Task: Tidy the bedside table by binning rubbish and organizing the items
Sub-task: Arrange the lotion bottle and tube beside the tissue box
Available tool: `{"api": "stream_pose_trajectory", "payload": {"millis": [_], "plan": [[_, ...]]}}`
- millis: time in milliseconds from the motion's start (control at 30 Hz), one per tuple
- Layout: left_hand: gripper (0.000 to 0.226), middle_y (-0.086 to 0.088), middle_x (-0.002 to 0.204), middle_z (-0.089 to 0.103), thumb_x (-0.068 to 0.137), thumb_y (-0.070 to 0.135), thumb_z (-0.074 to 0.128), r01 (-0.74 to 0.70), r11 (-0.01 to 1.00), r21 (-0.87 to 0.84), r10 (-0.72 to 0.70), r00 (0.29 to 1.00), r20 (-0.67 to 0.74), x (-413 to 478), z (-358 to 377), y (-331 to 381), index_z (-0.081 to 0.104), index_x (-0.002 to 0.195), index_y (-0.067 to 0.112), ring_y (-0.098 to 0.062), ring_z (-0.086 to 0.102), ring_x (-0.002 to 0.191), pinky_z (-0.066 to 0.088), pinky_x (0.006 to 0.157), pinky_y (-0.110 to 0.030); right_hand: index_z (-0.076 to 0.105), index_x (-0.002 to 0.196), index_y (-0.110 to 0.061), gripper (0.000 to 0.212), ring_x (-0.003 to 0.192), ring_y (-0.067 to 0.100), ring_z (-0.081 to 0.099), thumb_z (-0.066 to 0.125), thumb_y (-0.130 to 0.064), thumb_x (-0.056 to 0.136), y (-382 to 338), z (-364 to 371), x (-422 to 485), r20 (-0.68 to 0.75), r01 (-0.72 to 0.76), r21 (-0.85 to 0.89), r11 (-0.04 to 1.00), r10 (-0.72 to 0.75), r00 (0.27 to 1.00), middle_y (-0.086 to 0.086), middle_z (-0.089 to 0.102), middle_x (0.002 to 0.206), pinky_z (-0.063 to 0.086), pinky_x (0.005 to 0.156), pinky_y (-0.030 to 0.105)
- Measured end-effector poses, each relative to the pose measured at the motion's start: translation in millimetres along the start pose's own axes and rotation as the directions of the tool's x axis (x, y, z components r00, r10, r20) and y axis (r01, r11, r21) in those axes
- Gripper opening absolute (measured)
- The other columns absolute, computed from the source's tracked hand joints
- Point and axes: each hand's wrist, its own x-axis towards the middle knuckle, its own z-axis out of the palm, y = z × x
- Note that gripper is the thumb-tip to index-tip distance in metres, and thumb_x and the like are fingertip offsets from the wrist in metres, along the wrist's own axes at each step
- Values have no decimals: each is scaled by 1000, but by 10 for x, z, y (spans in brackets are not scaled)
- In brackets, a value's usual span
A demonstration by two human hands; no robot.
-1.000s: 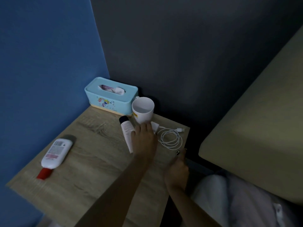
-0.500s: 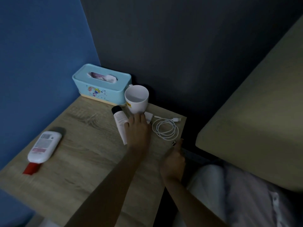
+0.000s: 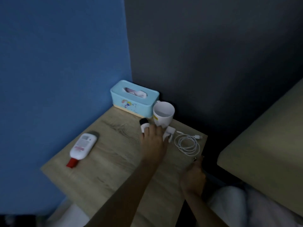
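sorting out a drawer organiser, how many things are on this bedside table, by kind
tissue box: 1
mug: 1
squeeze containers: 2, red-capped bottle and black-capped tube
charger with cable: 1
total: 5

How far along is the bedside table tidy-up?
Done: no obvious rubbish on the table; tissue box and mug stand at the back. In hand: left hand rests on the tube. Left: bottle lies apart at the front; cable sits loosely coiled.
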Motion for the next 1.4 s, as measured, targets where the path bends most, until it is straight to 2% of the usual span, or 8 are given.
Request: {"api": "stream_pose_trajectory", "payload": {"millis": [133, 233, 400, 567, 733, 933, 1167, 1400], "plan": [[32, -7, 103, 64, 87, 36, 49, -91, 995, 32, 92, 995, -44, -242, -394, -457, 64, 106, 16, -25, 61, 88, 48, 74, -35, 36, 143, -10, 56, 108, 46, 57, 31, -28, 90, 21, -39, -82, -118, 139, 20, 990, -136, 984, 30, 57, 123, 45, 91, 45], [23, -2, 96, 62, 92, 30, 45, -182, 983, 25, 184, 977, -112, -495, -700, -907, 64, 94, 18, -22, 58, 83, 38, 76, -34, 60, 115, 0, 55, 99, 47, 58, 38, -36, 80, 64, -73, -229, -220, 311, -32, 950, -310, 925, 30, 59, 110, 47, 86, 48], [28, 3, 90, 62, 94, 34, 40, -98, 990, 98, 107, 990, -92, -946, -1027, -1497, 64, 89, 21, -17, 58, 78, 43, 72, -33, 73, 86, -12, 43, 88, 39, 60, 47, -43, 71, 110, 78, -745, -99, 515, -166, 841, -534, 840, 20, 64, 89, 47, 77, 46], [32, -3, 92, 63, 92, 35, 39, -37, 990, 133, 46, 997, -65, -1074, -1066, -1841, 65, 91, 16, -25, 62, 82, 49, 72, -39, 67, 101, -18, 26, 96, 27, 59, 65, -36, 82, -185, 296, -841, 115, 695, -208, 688, -688, 716, 9, 66, 101, 42, 85, 37], [44, -14, 111, 60, 88, 44, 42, 118, 974, 195, -118, 993, -11, -888, -1053, -2127, 57, 116, 14, -33, 60, 92, 49, 73, -41, 46, 133, -15, 53, 123, 32, 46, 62, -34, 86, -901, 471, -602, 223, 757, -259, 599, -726, 651, 13, 46, 140, 43, 98, 45], [77, -15, 147, 29, 82, 60, 56, 346, 903, 254, -397, 898, 187, -687, -932, -2349, 28, 146, 28, -36, 43, 122, 42, 92, -47, 16, 148, -20, 78, 129, 39, 36, 58, -27, 83, -1224, 735, -309, 327, 651, -433, 624, -564, 758, 22, 29, 146, 39, 99, 49], [80, -12, 132, 42, 86, 65, 43, 326, 915, 238, -381, 892, 243, -784, -749, -2397, 13, 150, 28, -32, 48, 114, 45, 88, -42, 2, 151, -27, 70, 129, 44, 37, 41, -15, 94, -1237, 936, -192, 396, 694, -526, 492, -580, 712, 22, 26, 151, 36, 105, 55], [58, -13, 132, 42, 90, 37, 54, 378, 924, 63, -381, 889, 252, -615, -899, -2246, 32, 141, 19, -34, 57, 106, 52, 83, -42, 34, 134, -14, 49, 110, 28, 54, 54, -16, 90, -1619, 576, -195, 544, 780, -416, 467, -560, 625, 15, 52, 127, 44, 79, 37]]}}
